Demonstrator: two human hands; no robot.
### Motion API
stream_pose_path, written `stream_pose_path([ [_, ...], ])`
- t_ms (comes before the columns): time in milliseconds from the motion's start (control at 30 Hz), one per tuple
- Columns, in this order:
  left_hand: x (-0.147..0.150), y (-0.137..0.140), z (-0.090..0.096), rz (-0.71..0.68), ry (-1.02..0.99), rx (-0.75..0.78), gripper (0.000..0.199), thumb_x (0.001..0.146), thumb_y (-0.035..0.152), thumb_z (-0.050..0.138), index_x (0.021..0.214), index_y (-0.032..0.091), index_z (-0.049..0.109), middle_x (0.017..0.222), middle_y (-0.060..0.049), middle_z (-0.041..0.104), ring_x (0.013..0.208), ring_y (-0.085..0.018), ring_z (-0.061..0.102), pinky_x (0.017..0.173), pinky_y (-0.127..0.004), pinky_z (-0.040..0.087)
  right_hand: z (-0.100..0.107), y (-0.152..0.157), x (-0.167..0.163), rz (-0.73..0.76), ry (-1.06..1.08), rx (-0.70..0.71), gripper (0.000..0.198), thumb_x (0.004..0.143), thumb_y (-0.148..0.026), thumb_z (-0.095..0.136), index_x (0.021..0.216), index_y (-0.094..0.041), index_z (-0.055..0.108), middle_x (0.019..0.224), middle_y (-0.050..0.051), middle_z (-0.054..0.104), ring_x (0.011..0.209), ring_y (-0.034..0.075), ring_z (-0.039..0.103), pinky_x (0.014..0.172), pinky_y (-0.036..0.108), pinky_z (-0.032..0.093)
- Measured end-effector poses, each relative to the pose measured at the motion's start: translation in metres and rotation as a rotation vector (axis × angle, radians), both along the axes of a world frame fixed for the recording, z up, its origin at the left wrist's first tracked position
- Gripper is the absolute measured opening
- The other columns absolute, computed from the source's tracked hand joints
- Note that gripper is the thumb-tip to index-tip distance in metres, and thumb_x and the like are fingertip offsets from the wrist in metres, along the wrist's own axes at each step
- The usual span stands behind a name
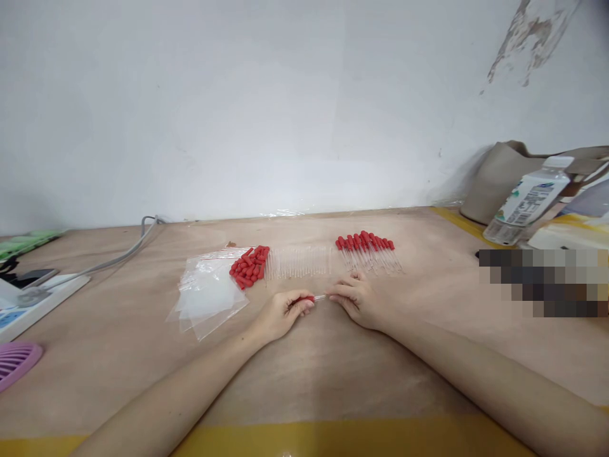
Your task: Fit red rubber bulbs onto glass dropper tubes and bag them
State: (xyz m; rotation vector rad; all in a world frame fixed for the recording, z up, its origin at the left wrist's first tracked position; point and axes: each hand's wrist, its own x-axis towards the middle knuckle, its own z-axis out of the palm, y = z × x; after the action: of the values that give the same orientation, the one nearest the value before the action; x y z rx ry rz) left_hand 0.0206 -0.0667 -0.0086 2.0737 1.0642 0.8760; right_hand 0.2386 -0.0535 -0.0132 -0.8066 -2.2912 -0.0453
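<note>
Between my hands, low over the table, is a clear glass dropper tube (320, 298) with a red rubber bulb (310, 298) at its left end. My left hand (285, 312) is closed around the bulb. The fingers of my right hand (354, 299) pinch the tube's other end. Just beyond lies a row of bare clear tubes (299, 261), side by side. Left of them is a heap of loose red rubber bulbs (250, 266), partly on clear plastic bags (209, 295). Right of the row, droppers with red bulbs fitted (366, 244) lie bunched together.
A white power strip (52, 298) with a grey cable (118, 257) sits at the left, near a pink plastic object (19, 363). At the right stand a plastic bottle (528, 200) and a beige bag (490, 181). A white wall (238, 114) closes off the back.
</note>
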Motion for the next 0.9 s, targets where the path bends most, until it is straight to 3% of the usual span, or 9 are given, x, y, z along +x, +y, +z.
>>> stream_pose_path([
  [167,0.000,-0.002,0.001,0.017,0.090,0.051,0.025,0.085,0.033,0.046,0.090,0.017,0.064,0.064,0.001,0.059,0.058,-0.010,0.055,0.056,-0.020,0.045,0.003,0.001,0.000,-0.029,-0.081,0.042,0.020,0.087,-0.020,0.043,0.087,-0.022,0.063,0.075,0.000,0.061,0.061,0.011,0.046,0.069,0.029,0.030],
  [333,0.000,-0.002,0.002,0.053,0.165,0.203,0.024,0.084,0.034,0.048,0.091,0.018,0.065,0.072,-0.001,0.065,0.063,-0.013,0.059,0.061,-0.023,0.047,0.000,-0.003,-0.001,-0.066,-0.100,0.171,0.025,0.086,-0.014,0.039,0.086,-0.020,0.063,0.073,0.003,0.060,0.060,0.012,0.045,0.066,0.030,0.029],
  [500,-0.001,0.000,0.006,0.068,0.143,0.292,0.022,0.082,0.033,0.053,0.096,0.019,0.064,0.086,-0.004,0.068,0.074,-0.015,0.062,0.070,-0.027,0.049,-0.001,-0.005,0.000,-0.026,-0.021,0.069,0.020,0.087,-0.022,0.040,0.094,-0.017,0.058,0.082,0.006,0.058,0.072,0.015,0.049,0.069,0.029,0.037],
  [633,-0.002,0.000,0.007,0.105,0.103,0.247,0.022,0.081,0.034,0.054,0.093,0.018,0.065,0.085,-0.003,0.068,0.074,-0.016,0.063,0.068,-0.026,0.050,-0.003,-0.003,0.001,-0.001,0.063,0.016,0.018,0.088,-0.023,0.039,0.090,-0.018,0.056,0.081,0.005,0.057,0.076,0.016,0.051,0.069,0.028,0.041],
  [900,-0.003,0.000,-0.001,0.055,0.069,0.094,0.025,0.083,0.035,0.050,0.091,0.016,0.064,0.065,-0.001,0.063,0.058,-0.012,0.057,0.058,-0.022,0.048,-0.009,0.002,-0.002,0.069,0.070,0.100,0.021,0.088,-0.021,0.038,0.083,-0.018,0.058,0.072,0.004,0.057,0.065,0.014,0.048,0.065,0.028,0.039],
])
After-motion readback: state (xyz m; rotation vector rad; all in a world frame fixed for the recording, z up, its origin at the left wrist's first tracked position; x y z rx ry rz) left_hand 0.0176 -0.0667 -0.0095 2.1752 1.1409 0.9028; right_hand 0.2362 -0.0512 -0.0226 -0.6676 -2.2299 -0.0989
